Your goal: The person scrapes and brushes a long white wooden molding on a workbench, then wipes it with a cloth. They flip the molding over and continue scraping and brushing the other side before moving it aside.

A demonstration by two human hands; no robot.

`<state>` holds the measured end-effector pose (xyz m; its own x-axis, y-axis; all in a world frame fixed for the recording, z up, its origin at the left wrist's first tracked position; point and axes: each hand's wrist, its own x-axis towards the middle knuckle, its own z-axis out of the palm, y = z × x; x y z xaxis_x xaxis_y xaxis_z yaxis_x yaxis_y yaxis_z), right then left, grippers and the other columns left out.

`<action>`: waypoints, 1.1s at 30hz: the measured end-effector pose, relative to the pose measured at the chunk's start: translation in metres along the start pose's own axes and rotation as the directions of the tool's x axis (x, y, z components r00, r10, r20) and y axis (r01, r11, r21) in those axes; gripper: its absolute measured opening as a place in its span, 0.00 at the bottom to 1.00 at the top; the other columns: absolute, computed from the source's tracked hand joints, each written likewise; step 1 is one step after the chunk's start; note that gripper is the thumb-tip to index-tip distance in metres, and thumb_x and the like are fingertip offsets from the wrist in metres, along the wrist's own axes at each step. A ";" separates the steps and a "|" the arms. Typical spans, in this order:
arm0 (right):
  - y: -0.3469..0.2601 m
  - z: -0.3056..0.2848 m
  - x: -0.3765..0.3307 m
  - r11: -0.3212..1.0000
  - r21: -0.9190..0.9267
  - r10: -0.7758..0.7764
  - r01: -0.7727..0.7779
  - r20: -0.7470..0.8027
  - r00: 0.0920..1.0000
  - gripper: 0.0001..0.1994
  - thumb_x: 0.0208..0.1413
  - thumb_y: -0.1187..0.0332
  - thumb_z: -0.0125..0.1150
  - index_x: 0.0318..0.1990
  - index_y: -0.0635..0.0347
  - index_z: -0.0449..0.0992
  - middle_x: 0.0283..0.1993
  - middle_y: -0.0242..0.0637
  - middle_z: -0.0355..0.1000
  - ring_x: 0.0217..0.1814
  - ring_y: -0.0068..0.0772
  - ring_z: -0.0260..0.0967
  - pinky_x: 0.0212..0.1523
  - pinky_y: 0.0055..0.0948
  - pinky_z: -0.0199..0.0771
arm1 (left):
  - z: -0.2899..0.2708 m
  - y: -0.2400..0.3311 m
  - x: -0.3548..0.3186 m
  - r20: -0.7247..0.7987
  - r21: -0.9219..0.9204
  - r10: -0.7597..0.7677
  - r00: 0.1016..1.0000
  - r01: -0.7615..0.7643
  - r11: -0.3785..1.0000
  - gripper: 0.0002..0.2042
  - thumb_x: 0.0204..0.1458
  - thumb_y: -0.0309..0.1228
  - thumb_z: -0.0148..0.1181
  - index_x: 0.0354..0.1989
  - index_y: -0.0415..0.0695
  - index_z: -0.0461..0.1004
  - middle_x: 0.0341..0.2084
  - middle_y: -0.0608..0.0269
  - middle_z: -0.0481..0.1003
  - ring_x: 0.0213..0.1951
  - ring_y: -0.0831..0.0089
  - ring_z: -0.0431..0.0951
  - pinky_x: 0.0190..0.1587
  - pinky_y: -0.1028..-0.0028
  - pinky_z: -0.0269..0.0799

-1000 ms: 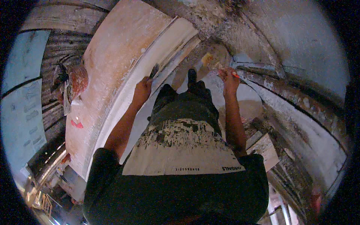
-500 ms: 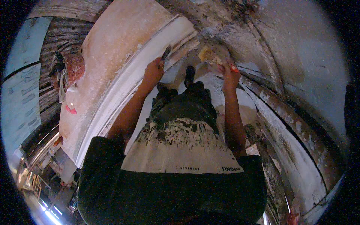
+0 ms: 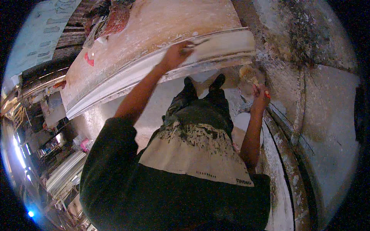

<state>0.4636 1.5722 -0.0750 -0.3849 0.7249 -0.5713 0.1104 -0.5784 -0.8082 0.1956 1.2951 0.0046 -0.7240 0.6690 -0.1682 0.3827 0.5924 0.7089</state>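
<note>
holding a thin dark blade (image 3: 201, 41), the left hand (image 3: 178, 55) has its fingers closed around the near end, which they mostly hide. the long pale moulding (image 3: 221, 46) is under and around these fingers: it extends beyond their tips to the right, and behind them to the lower left. the blade points from the fingertips to the right, over the upper face of the moulding; whether it touches, i cannot tell. just beyond the left fingers is the brownish board (image 3: 154, 27), and the moulding seems to rest along its near edge. the right hand (image 3: 263, 97) is well apart, and its fingers grip what looks like a tawny brush (image 3: 248, 73), whose bristles spread ahead of the fingertips.

the step in hand, i judge, is working over the face of the moulding with the blade, the brush being idle. in my opinion, the next move calls for a flat blade angle and light, even pressure along the length, while the right fingers keep the brush clear.
</note>
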 end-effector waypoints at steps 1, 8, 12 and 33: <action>-0.005 0.008 -0.002 1.000 -0.003 0.014 -0.014 0.000 1.000 0.09 0.52 0.70 0.58 0.39 0.60 0.68 0.36 0.38 0.73 0.35 0.36 0.75 0.31 0.25 0.74 | -0.025 -0.034 -0.023 -0.006 0.029 -0.105 0.994 0.105 0.994 0.15 0.51 0.35 0.57 0.46 0.43 0.72 0.41 0.52 0.75 0.42 0.60 0.76 0.45 0.67 0.70; 0.013 0.010 0.026 0.988 -0.098 -0.118 0.116 -0.008 0.993 0.07 0.52 0.71 0.58 0.35 0.62 0.69 0.34 0.39 0.73 0.33 0.36 0.75 0.30 0.27 0.77 | -0.134 -0.161 -0.131 0.079 0.100 -0.364 0.928 0.355 0.929 0.13 0.51 0.32 0.57 0.43 0.39 0.73 0.42 0.55 0.75 0.47 0.63 0.73 0.51 0.69 0.65; 0.011 0.009 0.027 0.971 -0.222 -0.113 0.089 -0.096 0.989 0.07 0.51 0.72 0.59 0.37 0.62 0.70 0.35 0.40 0.73 0.34 0.37 0.75 0.30 0.27 0.77 | -0.098 -0.138 -0.084 0.077 0.126 -0.196 0.977 0.186 0.975 0.13 0.52 0.31 0.56 0.44 0.39 0.72 0.41 0.52 0.74 0.47 0.63 0.73 0.51 0.68 0.65; -0.029 -0.020 0.018 0.953 -0.156 -0.275 0.259 -0.093 0.957 0.11 0.49 0.74 0.59 0.41 0.66 0.69 0.35 0.40 0.72 0.34 0.36 0.74 0.37 0.28 0.75 | -0.018 -0.049 0.022 0.068 0.103 -0.180 0.981 0.173 0.980 0.16 0.51 0.38 0.54 0.45 0.42 0.72 0.40 0.47 0.74 0.44 0.54 0.74 0.49 0.63 0.67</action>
<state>0.4719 1.6100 -0.0647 -0.3132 0.8877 -0.3375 0.1480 -0.3054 -0.9406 0.1511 1.2725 -0.0219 -0.7401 0.5804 -0.3397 0.3089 0.7421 0.5949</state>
